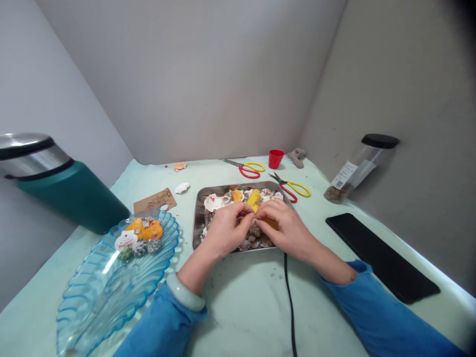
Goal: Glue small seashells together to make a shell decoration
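Both hands over the metal tray [198,210], mid-table [241,307]. L hand [228,225]: thumb + index tips drawn in close, right up against or v. near R hand's [284,225] tips. R hand: fingers bent, tips bunched toward thumb. Can't tell if either's clamped on smth; a small pale bit [255,221] may be btwn them, but fingers cover most of that spot.

Bumpy yellow pc [254,198] lies in tray just past the fingertips, orange pc [238,195] to its L. Rest of tray = mixed shells [212,202]. Black cord [291,307] runs from tray's near side to bottom of view.

L side: clear blue dish [169,245] w/ orange pcs [153,229], white shell [126,240], grey balls [140,248], green ball [125,254]. Teal bottle [80,196] & brown card [154,201] beyond it. Pale bangle [185,293] on L wrist.

Far side: loose shell [182,188], peach shell [180,166], far scissors [242,165], near scissors [281,181] just beside tray's far R corner, red cup [276,159], grey lump [296,157].

R side: jar [351,173] w/ black lid, brown bits low inside; black slab [379,258] flat on table.
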`<action>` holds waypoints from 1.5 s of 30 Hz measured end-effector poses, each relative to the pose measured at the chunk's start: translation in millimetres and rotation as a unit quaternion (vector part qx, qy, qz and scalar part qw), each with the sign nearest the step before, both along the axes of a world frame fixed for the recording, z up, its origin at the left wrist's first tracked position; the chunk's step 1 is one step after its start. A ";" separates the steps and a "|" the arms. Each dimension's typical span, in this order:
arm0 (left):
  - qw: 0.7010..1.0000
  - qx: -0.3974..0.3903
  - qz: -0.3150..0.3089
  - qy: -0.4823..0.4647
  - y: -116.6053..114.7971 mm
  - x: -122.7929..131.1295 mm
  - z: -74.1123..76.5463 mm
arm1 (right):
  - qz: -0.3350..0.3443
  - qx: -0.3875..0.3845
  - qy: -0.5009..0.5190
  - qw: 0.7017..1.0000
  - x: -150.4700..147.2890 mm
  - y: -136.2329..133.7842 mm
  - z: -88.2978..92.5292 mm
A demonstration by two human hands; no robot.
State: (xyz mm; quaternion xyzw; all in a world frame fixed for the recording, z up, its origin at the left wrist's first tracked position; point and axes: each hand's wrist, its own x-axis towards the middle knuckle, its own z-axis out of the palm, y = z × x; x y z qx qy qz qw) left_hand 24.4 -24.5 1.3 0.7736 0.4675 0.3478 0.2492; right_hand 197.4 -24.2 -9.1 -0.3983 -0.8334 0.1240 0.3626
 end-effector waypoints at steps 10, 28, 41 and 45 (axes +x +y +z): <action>0.999 0.019 0.023 0.026 -1.2 -0.4 4.3 | -0.005 -0.006 0.003 1.000 -0.6 -0.3 -0.1; 0.999 0.020 0.002 0.050 -1.1 -0.4 2.9 | 0.003 -0.002 0.008 1.000 -0.4 -0.5 0.3; 0.999 -0.007 -0.013 0.040 -0.7 -0.1 2.0 | 0.006 0.007 0.006 1.000 0.0 0.9 -0.1; 0.999 0.006 -0.008 0.051 -0.7 -0.6 2.4 | 0.006 0.005 0.003 1.000 0.2 1.0 -0.6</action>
